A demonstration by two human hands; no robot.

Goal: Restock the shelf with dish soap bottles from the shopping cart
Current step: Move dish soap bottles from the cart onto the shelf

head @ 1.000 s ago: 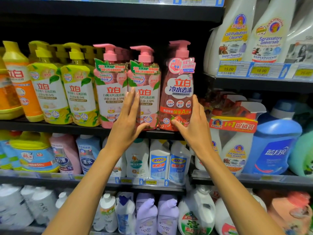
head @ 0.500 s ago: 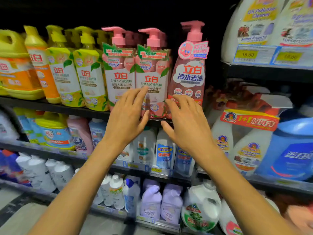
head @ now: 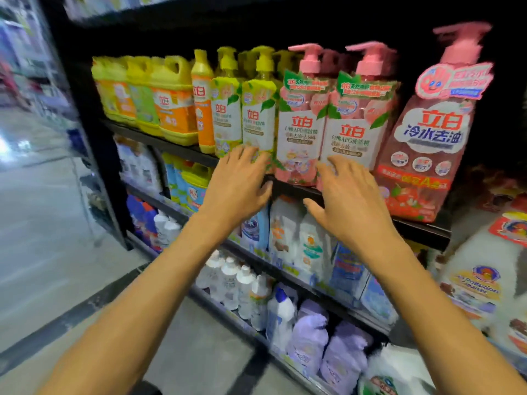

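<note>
Dish soap bottles (head: 299,129), glossy pink plastic with pump tops, stand mid-frame on the black shelf (head: 289,187). My left hand (head: 236,186) and right hand (head: 348,203) hover below, fingers spread, gripping nothing.

Dim, motion-blurred wide-angle view, edges smeared and bent, dark shelf recess above.

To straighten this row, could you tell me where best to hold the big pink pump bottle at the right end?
I'd grip the big pink pump bottle at its narrower upper body, from the right: upright, it tapers upward, a peach bottle crowds its left, its right looks free.
</note>
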